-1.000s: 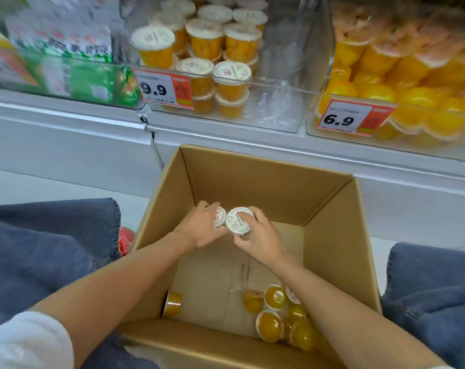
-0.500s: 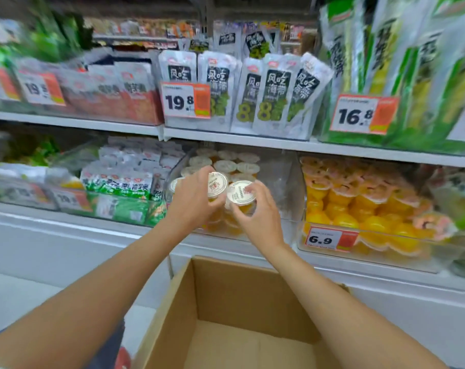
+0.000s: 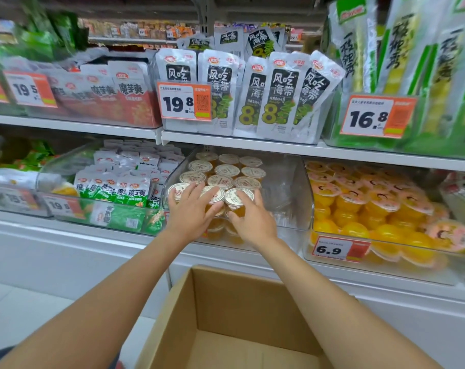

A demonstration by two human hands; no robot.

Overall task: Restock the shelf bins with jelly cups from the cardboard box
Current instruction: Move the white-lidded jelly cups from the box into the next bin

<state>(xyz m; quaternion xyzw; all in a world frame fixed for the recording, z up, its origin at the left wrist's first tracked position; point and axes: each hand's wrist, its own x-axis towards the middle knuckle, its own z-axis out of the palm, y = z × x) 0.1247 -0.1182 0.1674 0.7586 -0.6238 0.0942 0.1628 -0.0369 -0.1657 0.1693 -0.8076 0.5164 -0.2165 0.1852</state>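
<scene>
**Cups set down in the front row of the bin**

The left hand [image 3: 191, 214] is open; its straight fingers lie on the lids of the front cups [image 3: 227, 170], I think to press them level and keep the row from sliding. The right hand [image 3: 254, 219] has thumb and fingers curled round the end cup [image 3: 238, 197], at the right end of that row; it seems to be seating this one against its neighbour. The cups stand lid up in tidy rows in the clear bin [image 3: 292, 182], some on top of a lower layer; so the lids can be read and the pile stays steady. They fill only the left part of the bin; the right part shows no cups, so much restocking looks not yet done. The box [image 3: 226, 302] stands open just below, near the person, which keeps the reach short; only its far part is in view, so I cannot tell how many cups remain.
</scene>
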